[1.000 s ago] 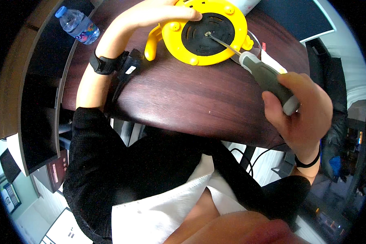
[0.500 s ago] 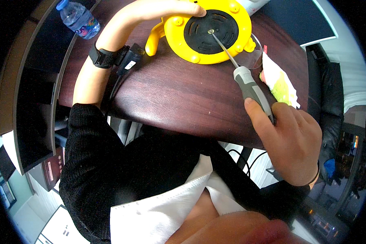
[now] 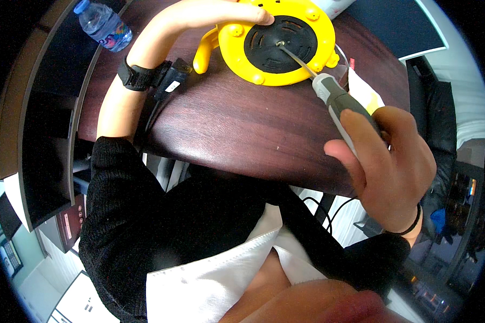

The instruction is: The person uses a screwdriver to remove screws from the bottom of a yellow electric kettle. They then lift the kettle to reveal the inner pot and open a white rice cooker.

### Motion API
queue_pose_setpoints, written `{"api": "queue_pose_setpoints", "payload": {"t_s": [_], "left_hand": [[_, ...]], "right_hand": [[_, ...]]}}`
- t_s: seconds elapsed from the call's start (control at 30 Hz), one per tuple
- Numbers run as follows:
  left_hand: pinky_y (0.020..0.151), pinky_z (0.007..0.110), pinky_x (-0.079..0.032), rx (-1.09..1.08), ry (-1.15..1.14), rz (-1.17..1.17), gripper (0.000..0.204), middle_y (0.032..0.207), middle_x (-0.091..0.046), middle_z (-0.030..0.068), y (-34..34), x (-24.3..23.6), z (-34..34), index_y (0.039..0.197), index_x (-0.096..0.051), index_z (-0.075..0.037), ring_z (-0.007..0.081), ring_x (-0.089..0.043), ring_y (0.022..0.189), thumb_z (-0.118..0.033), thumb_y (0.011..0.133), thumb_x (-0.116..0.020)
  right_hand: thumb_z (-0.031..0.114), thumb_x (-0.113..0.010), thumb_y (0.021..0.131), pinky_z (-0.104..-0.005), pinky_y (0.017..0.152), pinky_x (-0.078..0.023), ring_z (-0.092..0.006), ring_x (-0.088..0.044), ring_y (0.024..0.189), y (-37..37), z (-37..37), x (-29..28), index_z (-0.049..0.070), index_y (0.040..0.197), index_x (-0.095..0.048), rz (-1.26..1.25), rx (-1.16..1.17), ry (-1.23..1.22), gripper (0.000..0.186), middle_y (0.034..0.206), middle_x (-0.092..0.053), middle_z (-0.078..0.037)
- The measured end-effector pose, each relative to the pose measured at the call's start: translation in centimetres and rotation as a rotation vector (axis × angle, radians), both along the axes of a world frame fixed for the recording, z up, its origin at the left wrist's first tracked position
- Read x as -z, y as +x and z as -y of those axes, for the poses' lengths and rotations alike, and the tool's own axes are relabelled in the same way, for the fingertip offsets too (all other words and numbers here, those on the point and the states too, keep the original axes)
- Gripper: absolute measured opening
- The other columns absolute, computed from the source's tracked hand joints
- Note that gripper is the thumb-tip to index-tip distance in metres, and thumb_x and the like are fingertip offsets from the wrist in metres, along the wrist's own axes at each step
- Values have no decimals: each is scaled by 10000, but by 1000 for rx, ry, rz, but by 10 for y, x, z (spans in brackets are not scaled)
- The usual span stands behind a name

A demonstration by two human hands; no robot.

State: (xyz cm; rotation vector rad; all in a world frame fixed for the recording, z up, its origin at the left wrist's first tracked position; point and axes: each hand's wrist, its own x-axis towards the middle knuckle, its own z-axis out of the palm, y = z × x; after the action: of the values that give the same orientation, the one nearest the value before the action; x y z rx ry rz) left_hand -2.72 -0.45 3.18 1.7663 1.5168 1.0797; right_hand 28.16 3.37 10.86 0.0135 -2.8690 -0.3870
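Observation:
A round yellow plastic thing (image 3: 233,54) lies on the table with a vented black disc (image 3: 267,58) facing up. My left hand (image 3: 229,12) is closed on its far left rim, the thumb laid over the edge of the disc. In my right hand (image 3: 401,167) is a grey-and-white screwdriver (image 3: 337,99), its shaft slanting up and left. The tip meets a small brassy screw (image 3: 280,43) at the disc's middle. My right thumb stands off the handle while the fingers stay round it. The yellow thing's underside is hidden.
The dark wood table (image 3: 215,118) curves along its near edge. A water bottle (image 3: 103,27) stands at the far left. Near my left wrist lies a black plug-like block (image 3: 173,78) with a cable. A white and green wrapper (image 3: 364,91) and a clear cup sit behind the screwdriver.
My right hand has shifted slightly right, and its thumb has come away from the handle. The screwdriver's handle has turned and moved a little right. My left hand stays put.

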Motion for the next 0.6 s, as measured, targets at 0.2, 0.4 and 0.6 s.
{"api": "queue_pose_setpoints", "payload": {"t_s": [0.2,0.4,0.6], "left_hand": [[1079,395,-344,48,-22,98,929,1385,-388,262,2,4,-2,1453,-210,57,313,-412,1278,-367,796,-711],[1078,394,-346,5,-13,49,919,1389,-387,262,-2,4,4,1454,-217,47,314,-414,1278,-371,798,-707],[1075,400,-350,6,-13,47,908,1388,-387,262,1,1,2,1451,-227,45,316,-413,1279,-374,800,-702]], "right_hand": [[45,-699,791,-317,681,-565,-265,-647,877,0,2,20,64,1100,-615,-86,189,-395,321,1194,-488,-182],[65,-724,766,-319,682,-559,-268,-654,820,3,-1,13,50,1126,-601,-37,-68,-252,381,1114,-540,-167],[262,-825,674,-302,519,-466,-195,-611,640,8,-8,-4,32,1113,-602,31,-49,69,543,759,-610,-75]]}}
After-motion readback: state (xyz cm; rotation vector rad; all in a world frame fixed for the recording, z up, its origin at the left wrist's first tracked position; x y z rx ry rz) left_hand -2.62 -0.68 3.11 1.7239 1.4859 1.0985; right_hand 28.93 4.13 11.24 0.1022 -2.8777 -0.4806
